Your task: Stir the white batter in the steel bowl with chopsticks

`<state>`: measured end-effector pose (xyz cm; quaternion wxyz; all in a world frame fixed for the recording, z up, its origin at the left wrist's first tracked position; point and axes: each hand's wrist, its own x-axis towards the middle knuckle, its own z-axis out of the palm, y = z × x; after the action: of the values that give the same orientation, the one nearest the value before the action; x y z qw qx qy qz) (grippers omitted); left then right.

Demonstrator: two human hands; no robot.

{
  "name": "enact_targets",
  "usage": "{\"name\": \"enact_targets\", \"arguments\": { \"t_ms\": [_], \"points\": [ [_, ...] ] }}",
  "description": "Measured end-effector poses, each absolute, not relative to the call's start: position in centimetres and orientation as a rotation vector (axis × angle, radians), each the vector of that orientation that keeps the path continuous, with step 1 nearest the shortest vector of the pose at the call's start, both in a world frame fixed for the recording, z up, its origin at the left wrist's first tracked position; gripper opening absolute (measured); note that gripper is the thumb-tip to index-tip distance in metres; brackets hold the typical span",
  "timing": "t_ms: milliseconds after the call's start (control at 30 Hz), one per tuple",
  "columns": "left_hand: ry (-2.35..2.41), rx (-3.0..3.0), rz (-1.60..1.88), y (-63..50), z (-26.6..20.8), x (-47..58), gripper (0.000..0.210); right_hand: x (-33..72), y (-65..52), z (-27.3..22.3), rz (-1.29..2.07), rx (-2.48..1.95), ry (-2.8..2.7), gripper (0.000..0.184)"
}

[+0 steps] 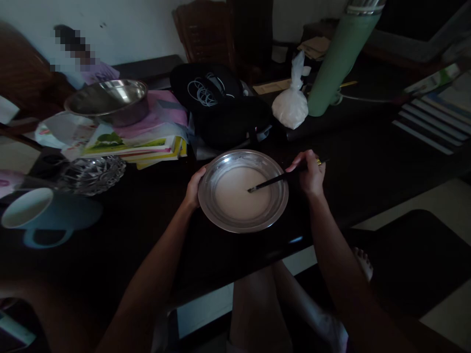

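Observation:
A round stainless steel basin (pixel 243 227) stands on the dark table in front of me, with a pale, milky liquid (pixel 239 193) in it. My left hand (pixel 194 189) grips the basin's left side, its thumb at the rim and its other fingers mostly hidden. Closed around dark chopsticks (pixel 270 181) with a gold band near the top, my right hand (pixel 311 172) is just past the right rim. The chopsticks slant down to the left over that rim, and their tips meet the liquid near the middle. Whether they are one stick or two pressed together is hard to see.
Behind the basin lie a black case (pixel 231 120) with a white cable, a tied plastic bag (pixel 290 108) of white stuff and a tall green flask (pixel 340 63). Leftward are books (pixel 147 149) under another metal basin (pixel 121 115), a glass dish (pixel 93 174) and a mug (pixel 55 215).

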<state>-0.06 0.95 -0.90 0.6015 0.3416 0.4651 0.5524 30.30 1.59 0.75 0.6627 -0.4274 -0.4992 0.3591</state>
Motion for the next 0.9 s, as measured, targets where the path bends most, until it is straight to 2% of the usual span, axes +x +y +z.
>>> {"name": "enact_targets", "arguments": {
  "t_ms": [167, 267, 400, 500, 600, 767, 900],
  "points": [
    [1.060, 0.842, 1.270, 0.82, -0.75, -0.06, 0.032, 30.22, 1.26, 0.81, 0.977, -0.919, -1.381, 0.045],
    [1.057, 0.840, 1.274, 0.80, -0.74, -0.03, 0.029, 29.99, 1.24, 0.86, 0.955, -0.910, -1.453, 0.044],
    [1.069, 0.815, 1.274, 0.92, -0.94, -0.10, 0.029, 30.04, 1.48, 0.87, 0.880, -0.953, -1.268, 0.042],
    [1.081, 0.805, 1.275, 0.99, -1.09, -0.19, 0.030, 30.32, 1.56, 0.84, 0.810, -0.989, -1.150, 0.048],
    [1.078, 0.803, 1.278, 0.96, -1.13, -0.22, 0.029, 30.45, 1.40, 0.79, 0.859, -0.978, -1.224, 0.050],
    [1.053, 0.823, 1.279, 0.86, -1.03, -0.16, 0.029, 30.09, 1.12, 0.84, 0.925, -0.933, -1.410, 0.043],
    [1.061, 0.844, 1.271, 0.91, -1.03, -0.20, 0.030, 30.17, 1.44, 0.72, 0.835, -0.992, -1.241, 0.043]
  ]
}}
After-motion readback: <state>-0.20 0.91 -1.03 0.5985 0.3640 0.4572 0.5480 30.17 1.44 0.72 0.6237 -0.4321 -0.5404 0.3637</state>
